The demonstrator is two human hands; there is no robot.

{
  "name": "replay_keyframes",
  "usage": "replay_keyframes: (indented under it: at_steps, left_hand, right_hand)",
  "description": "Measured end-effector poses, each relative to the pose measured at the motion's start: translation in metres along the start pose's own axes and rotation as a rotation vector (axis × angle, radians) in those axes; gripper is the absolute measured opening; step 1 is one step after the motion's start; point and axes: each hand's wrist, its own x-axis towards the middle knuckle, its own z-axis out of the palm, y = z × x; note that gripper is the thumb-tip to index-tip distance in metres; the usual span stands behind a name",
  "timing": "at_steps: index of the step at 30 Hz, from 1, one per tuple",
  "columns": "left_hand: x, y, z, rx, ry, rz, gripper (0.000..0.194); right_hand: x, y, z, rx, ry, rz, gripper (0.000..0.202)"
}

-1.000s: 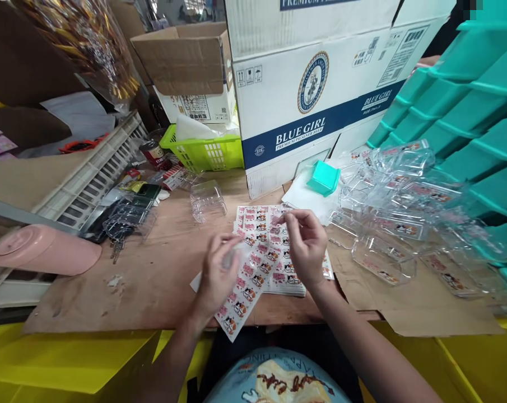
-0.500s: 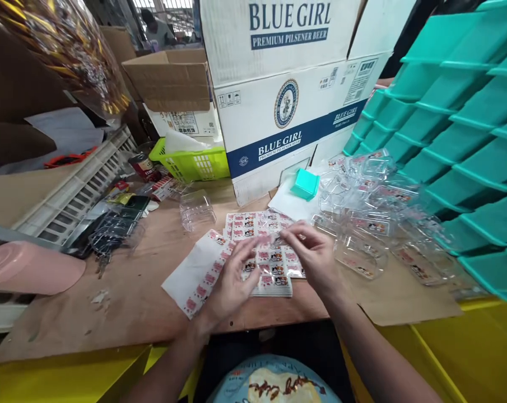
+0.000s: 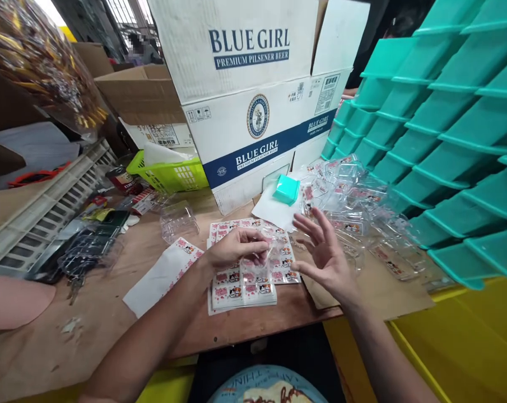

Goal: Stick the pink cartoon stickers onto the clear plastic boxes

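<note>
My left hand (image 3: 241, 247) is closed, its thumb and fingers pinching a clear plastic box (image 3: 274, 254) over the sticker sheets. The box is see-through, so its outline is hard to follow. My right hand (image 3: 326, 260) is just right of it, fingers spread and palm turned toward the box, gripping nothing. Beneath both lies a stack of sticker sheets (image 3: 245, 294) printed with pink patterns and cartoon cats. Left of the stack, a partly peeled sheet (image 3: 156, 282) keeps stickers along one edge.
Clear boxes with cat stickers (image 3: 354, 224) are heaped on the right. Teal trays (image 3: 442, 140) stack behind them, and one small teal box (image 3: 287, 189) sits on white paper. A beer carton (image 3: 253, 112) stands at the back, beside a lime basket (image 3: 169, 173). Another clear box (image 3: 180, 221) is at left.
My right hand has opened and drawn away to the right. My left hand has closed on the clear box. The view has turned, shifting the scene left.
</note>
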Motion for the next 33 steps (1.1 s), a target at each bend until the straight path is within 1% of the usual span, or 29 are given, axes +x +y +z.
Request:
replay_keyframes:
  at_steps: [1, 2, 3, 4, 5, 7, 8, 9, 10, 12, 14, 15, 16, 17, 18, 19, 20, 22, 23, 24, 26, 29, 33]
  left_hand:
    - [-0.007, 0.004, 0.002, -0.165, -0.084, -0.106, 0.022]
    - [-0.013, 0.008, 0.005, -0.301, -0.135, -0.184, 0.024]
    - [-0.019, 0.011, 0.007, -0.396, -0.135, -0.217, 0.028]
    - [-0.023, 0.013, 0.010, -0.474, -0.091, -0.200, 0.036]
    - [-0.027, 0.013, 0.013, -0.542, -0.014, -0.138, 0.047]
    - [-0.034, 0.011, 0.021, -0.624, 0.157, 0.066, 0.071]
    - [-0.038, 0.007, 0.025, -0.622, 0.212, 0.157, 0.075]
    - [-0.042, 0.003, 0.029, -0.595, 0.248, 0.225, 0.073]
    - [-0.045, -0.002, 0.033, -0.548, 0.279, 0.265, 0.066]
    - [-0.050, -0.011, 0.041, -0.451, 0.369, 0.292, 0.044]
    - [-0.052, -0.019, 0.045, -0.442, 0.497, 0.313, 0.020]
    - [-0.053, -0.021, 0.046, -0.476, 0.548, 0.320, 0.013]
    - [-0.054, -0.022, 0.046, -0.527, 0.576, 0.317, 0.010]
    - [-0.055, -0.023, 0.046, -0.582, 0.583, 0.301, 0.010]
    - [-0.056, -0.023, 0.045, -0.630, 0.577, 0.275, 0.009]
    - [-0.057, -0.023, 0.044, -0.662, 0.564, 0.241, 0.009]
    - [-0.059, -0.023, 0.044, -0.680, 0.553, 0.209, 0.011]
    - [-0.062, -0.022, 0.046, -0.703, 0.550, 0.162, 0.017]
    - [-0.063, -0.022, 0.048, -0.711, 0.553, 0.143, 0.020]
    - [-0.064, -0.021, 0.050, -0.716, 0.559, 0.127, 0.023]
    - [-0.065, -0.020, 0.054, -0.722, 0.573, 0.098, 0.028]
    - [-0.065, -0.018, 0.059, -0.703, 0.568, 0.081, 0.033]
    - [-0.065, -0.018, 0.062, -0.630, 0.537, 0.088, 0.025]
  right_hand:
    - [0.002, 0.000, 0.001, 0.032, -0.116, 0.018, 0.117]
    - [0.005, 0.000, 0.004, 0.083, -0.213, 0.050, 0.124]
    - [0.009, 0.000, 0.009, 0.148, -0.271, 0.091, 0.126]
    - [0.012, 0.000, 0.016, 0.225, -0.274, 0.129, 0.125]
    - [0.016, 0.000, 0.023, 0.304, -0.225, 0.162, 0.123]
    - [0.020, 0.002, 0.038, 0.427, -0.035, 0.216, 0.121]
    - [0.022, 0.003, 0.044, 0.459, 0.052, 0.246, 0.121]
    - [0.023, 0.004, 0.049, 0.474, 0.108, 0.283, 0.121]
    - [0.024, 0.006, 0.053, 0.475, 0.130, 0.322, 0.121]
    - [0.023, 0.011, 0.057, 0.435, 0.096, 0.376, 0.117]
    - [0.020, 0.013, 0.055, 0.318, 0.070, 0.352, 0.110]
    - [0.018, 0.013, 0.052, 0.231, 0.089, 0.307, 0.106]
    - [0.014, 0.011, 0.048, 0.150, 0.111, 0.257, 0.099]
    - [0.010, 0.008, 0.043, 0.106, 0.117, 0.219, 0.089]
    - [0.005, 0.004, 0.038, 0.116, 0.084, 0.209, 0.078]
    - [-0.002, -0.001, 0.033, 0.180, 0.002, 0.233, 0.070]
    - [-0.008, -0.006, 0.028, 0.283, -0.114, 0.290, 0.065]
    - [-0.023, -0.015, 0.024, 0.511, -0.335, 0.429, 0.066]
    - [-0.030, -0.018, 0.024, 0.598, -0.402, 0.488, 0.069]
    - [-0.036, -0.021, 0.025, 0.663, -0.439, 0.533, 0.073]
    - [-0.045, -0.023, 0.029, 0.756, -0.458, 0.589, 0.075]
    - [-0.052, -0.021, 0.034, 0.829, -0.462, 0.639, 0.075]
    - [-0.052, -0.017, 0.035, 0.865, -0.452, 0.678, 0.077]
